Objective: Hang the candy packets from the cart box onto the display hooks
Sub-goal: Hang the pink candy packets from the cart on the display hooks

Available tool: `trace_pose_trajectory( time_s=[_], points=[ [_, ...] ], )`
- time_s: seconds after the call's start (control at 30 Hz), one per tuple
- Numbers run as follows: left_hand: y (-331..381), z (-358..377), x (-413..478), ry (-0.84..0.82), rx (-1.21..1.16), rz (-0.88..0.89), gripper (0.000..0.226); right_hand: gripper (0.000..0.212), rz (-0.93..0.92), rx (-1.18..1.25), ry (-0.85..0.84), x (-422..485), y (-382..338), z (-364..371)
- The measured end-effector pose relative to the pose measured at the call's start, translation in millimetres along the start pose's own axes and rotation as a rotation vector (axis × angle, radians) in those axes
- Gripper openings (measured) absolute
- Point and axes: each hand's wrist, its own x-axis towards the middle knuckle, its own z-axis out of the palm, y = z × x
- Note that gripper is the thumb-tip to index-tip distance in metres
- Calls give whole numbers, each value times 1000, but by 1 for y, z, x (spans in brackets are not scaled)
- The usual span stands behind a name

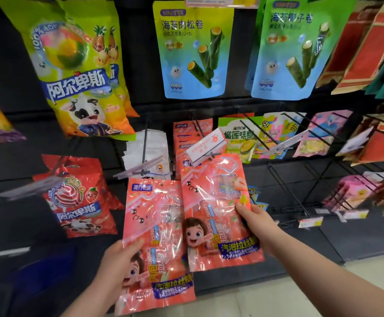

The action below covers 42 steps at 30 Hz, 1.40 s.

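My right hand (pixel 258 221) grips a salmon-pink candy packet (pixel 213 202) by its right edge, its top raised to the tip of a display hook (pixel 203 139) with a white price tag (pixel 205 146). Several matching pink packets (pixel 189 133) hang further back on that hook. My left hand (pixel 115 264) holds a second pink candy packet (pixel 154 225) by its lower left edge, below and left of the first. The cart box is out of view.
A hook with white packets (pixel 146 148) stands just left. Red lollipop bags (pixel 79 197) hang lower left, yellow-green ones (pixel 79 65) above. Seaweed roll bags (pixel 193 49) hang higher up. Bare black wire hooks (pixel 289 191) jut out at the right. Pale floor (pixel 323 294) lies below.
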Motion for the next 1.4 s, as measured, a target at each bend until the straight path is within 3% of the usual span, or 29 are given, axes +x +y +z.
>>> trace_pose_trajectory(
  time_s=[0.33, 0.63, 1.03, 1.3, 1.4],
  points=[
    [-13, 2, 6, 88, 12, -19, 22, 20, -19, -7, -2, 57, -13, 11],
    [-21, 7, 4, 238, -34, -35, 16, 27, -21, -97, -2, 100, -24, 15],
    [-22, 30, -6, 163, -184, -38, 56, 21, -33, -163, -43, 128, -20, 18],
    [-24, 53, 3, 66, -153, -21, 17, 43, -177, -386, 30, 96, -11, 2],
    [-23, 64, 5, 1, -167, -26, 20, 32, -102, -286, -165, 64, 5, -6]
  ],
)
